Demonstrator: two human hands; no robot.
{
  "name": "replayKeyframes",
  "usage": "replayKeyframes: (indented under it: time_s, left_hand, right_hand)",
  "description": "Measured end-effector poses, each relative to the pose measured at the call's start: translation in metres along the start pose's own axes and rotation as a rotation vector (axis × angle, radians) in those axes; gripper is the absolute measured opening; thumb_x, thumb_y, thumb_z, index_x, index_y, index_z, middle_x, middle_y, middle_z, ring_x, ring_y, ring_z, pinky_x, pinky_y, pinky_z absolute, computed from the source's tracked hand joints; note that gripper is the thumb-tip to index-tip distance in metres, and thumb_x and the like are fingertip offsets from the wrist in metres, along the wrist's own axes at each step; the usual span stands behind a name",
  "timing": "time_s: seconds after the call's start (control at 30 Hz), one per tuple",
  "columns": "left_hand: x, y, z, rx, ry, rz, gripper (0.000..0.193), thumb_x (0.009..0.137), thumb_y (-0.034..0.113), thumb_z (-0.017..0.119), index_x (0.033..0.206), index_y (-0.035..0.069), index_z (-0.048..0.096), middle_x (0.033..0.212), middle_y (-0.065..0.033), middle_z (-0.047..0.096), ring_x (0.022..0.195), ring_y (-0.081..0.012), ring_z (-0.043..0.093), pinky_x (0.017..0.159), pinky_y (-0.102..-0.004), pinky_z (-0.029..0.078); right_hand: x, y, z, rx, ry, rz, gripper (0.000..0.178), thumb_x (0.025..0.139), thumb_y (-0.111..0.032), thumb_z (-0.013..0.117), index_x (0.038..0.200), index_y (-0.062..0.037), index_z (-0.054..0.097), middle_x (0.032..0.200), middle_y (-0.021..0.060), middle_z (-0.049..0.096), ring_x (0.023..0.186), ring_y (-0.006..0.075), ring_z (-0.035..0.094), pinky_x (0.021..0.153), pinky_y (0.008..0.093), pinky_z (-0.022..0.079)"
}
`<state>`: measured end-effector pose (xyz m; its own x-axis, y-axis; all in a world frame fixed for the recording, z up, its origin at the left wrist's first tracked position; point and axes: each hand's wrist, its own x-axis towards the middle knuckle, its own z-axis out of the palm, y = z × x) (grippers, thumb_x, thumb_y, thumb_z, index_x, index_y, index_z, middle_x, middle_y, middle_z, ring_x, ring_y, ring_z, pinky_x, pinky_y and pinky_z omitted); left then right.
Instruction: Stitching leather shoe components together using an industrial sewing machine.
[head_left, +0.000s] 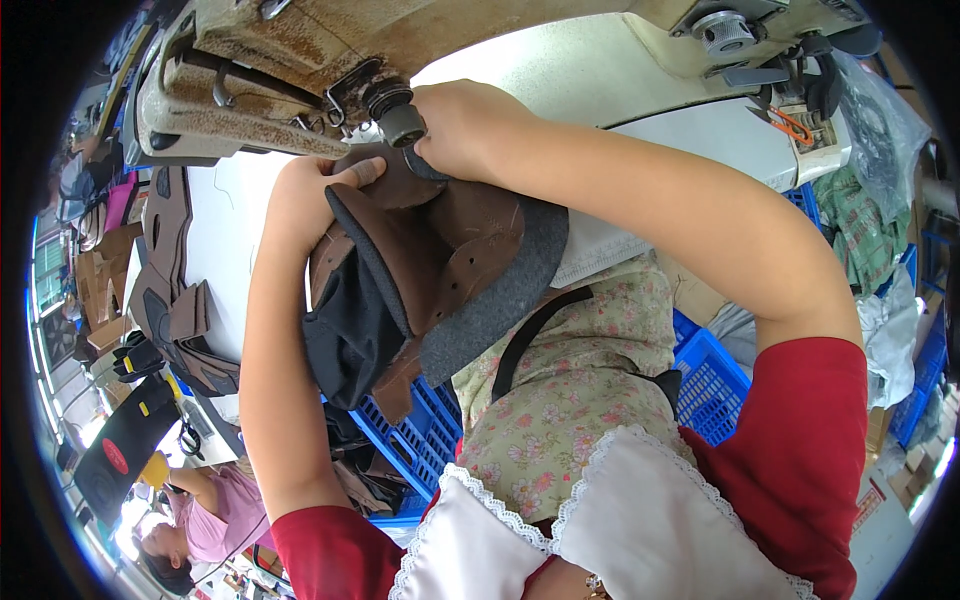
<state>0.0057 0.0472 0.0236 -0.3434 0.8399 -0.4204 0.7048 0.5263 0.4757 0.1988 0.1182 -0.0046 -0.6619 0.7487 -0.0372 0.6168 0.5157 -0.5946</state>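
Observation:
A brown leather shoe or boot upper [475, 240] with dark grey felt lining and black fabric hangs over the table's front edge below the sewing machine head [270, 65]. My left hand [308, 197] grips its far left edge, thumb on top of the brown leather. On the other side my right hand [465, 125] is closed on the far edge, right beside the dark round knob [402, 122] of the machine. The machine head and that knob hide some of my right fingers. The needle area cannot be made out.
Brown cut leather pieces [165, 265] lie stacked at the left. A ruler strip [605, 258] runs along the table's front edge. Orange-handled snips [790, 125] rest at far right. Blue crates [712, 375] stand below. A person in pink [220, 520] sits at lower left.

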Motion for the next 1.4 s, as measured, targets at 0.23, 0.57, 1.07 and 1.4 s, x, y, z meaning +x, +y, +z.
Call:
replayKeyframes:
  time_s: [0.23,0.57,1.07,1.4]
  left_hand:
    - [-0.003,0.002,0.0,0.002,0.017,0.025,0.048,0.077,0.041,0.077,0.085,-0.006,0.074,0.068,-0.0123,0.068,0.062,-0.019,0.065,0.064,-0.0323,0.051]
    - [0.004,-0.008,-0.002,0.014,-0.024,0.017,0.052,0.078,0.042,0.08,0.096,-0.006,0.072,0.08,-0.0092,0.07,0.072,-0.014,0.064,0.067,-0.0274,0.05]
    - [0.005,-0.007,-0.001,0.0,0.049,0.026,0.05,0.076,0.047,0.079,0.078,-0.002,0.07,0.067,-0.0104,0.065,0.063,-0.0174,0.06,0.065,-0.0323,0.05]
    - [0.019,-0.015,-0.001,0.011,0.008,-0.002,0.037,0.087,0.035,0.075,0.099,0.001,0.07,0.085,-0.0068,0.072,0.07,-0.014,0.065,0.064,-0.0261,0.051]
  right_hand:
    - [0.0,-0.002,-0.004,0.019,-0.032,-0.007,0.032,0.08,-0.022,0.066,0.1,0.0022,0.067,0.096,0.0213,0.07,0.096,0.0369,0.067,0.085,0.0447,0.053]
    - [0.007,0.001,0.003,0.006,0.002,-0.014,0.034,0.076,-0.024,0.068,0.099,0.0014,0.066,0.095,0.0207,0.07,0.096,0.0365,0.067,0.086,0.0447,0.054]
    - [0.02,0.003,0.005,-0.049,0.008,-0.022,0.036,0.075,-0.027,0.073,0.099,0.0,0.068,0.096,0.0197,0.07,0.098,0.0352,0.067,0.087,0.0433,0.053]
    - [0.037,0.006,0.007,-0.037,-0.006,0.007,0.027,0.075,-0.019,0.064,0.099,-0.0133,0.075,0.1,0.0103,0.073,0.097,0.0299,0.07,0.082,0.0437,0.055]
